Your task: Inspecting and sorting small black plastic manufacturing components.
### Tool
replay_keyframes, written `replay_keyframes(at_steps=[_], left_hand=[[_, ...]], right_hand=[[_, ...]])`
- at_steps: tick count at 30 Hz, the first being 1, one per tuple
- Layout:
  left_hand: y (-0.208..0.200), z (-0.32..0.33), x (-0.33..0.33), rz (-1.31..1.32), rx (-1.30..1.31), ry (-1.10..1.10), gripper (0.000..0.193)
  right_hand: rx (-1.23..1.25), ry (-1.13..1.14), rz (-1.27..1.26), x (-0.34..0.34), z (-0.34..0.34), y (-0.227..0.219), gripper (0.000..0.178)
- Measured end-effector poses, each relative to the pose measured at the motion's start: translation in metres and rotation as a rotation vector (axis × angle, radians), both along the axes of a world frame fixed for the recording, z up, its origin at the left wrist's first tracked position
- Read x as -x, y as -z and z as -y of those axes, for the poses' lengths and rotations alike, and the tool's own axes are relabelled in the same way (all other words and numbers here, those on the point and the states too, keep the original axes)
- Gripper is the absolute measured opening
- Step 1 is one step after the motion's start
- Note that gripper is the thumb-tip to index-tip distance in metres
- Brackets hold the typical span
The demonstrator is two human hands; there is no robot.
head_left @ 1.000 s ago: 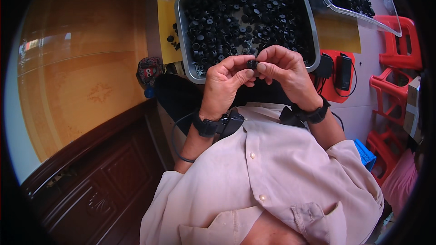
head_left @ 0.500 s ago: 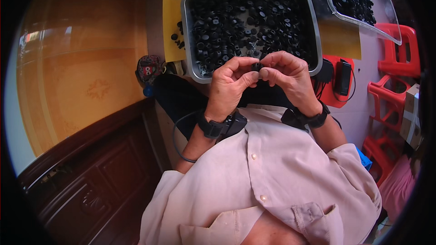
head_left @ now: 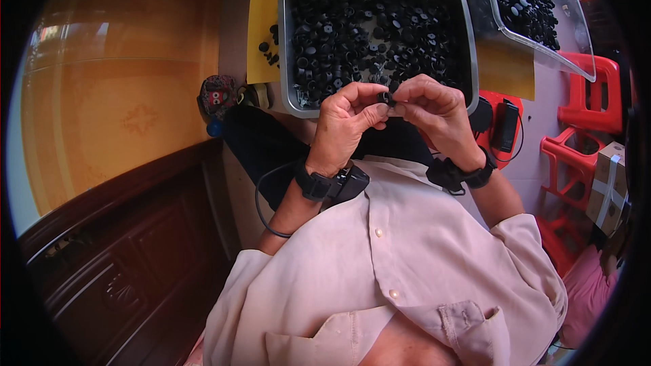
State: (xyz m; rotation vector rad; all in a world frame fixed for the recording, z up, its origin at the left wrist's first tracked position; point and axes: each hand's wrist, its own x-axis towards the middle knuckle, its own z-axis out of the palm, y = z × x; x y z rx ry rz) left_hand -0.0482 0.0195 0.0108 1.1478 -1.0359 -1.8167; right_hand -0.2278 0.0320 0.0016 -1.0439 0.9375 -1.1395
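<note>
Both hands meet above the near rim of a grey metal-edged tray (head_left: 473, 47), which holds many small black round plastic parts (head_left: 332, 47). My left hand (head_left: 342, 122) is closed, pinching a small black plastic part (head_left: 384, 97) between thumb and fingertips. Close against it, my right hand (head_left: 437, 112) is closed too, its thumb and forefinger around a small dark piece (head_left: 394, 87). Fingers partly cover both pieces, so their exact shape and whether they are joined cannot be made out.
A clear plastic bin (head_left: 505, 27) with more black parts stands at the far right. Loose black parts (head_left: 264, 47) lie on a yellow sheet (head_left: 256, 13) left of the tray. Red stools (head_left: 593, 118) and a taped carton (head_left: 605, 186) are at the right, wooden panelling (head_left: 122, 115) at the left.
My fingertips have drawn slightly apart, and a dark piece now shows at the right fingertips. The whole view has shifted a little.
</note>
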Motion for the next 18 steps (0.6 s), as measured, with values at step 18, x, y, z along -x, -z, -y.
replay_keyframes(at_steps=[18], left_hand=[[-0.0003,-0.0025,0.0020,0.068,0.042,0.018,0.026]], right_hand=[[-0.193,0.115,0.093,-0.0067,-0.0060,0.0014,0.013]])
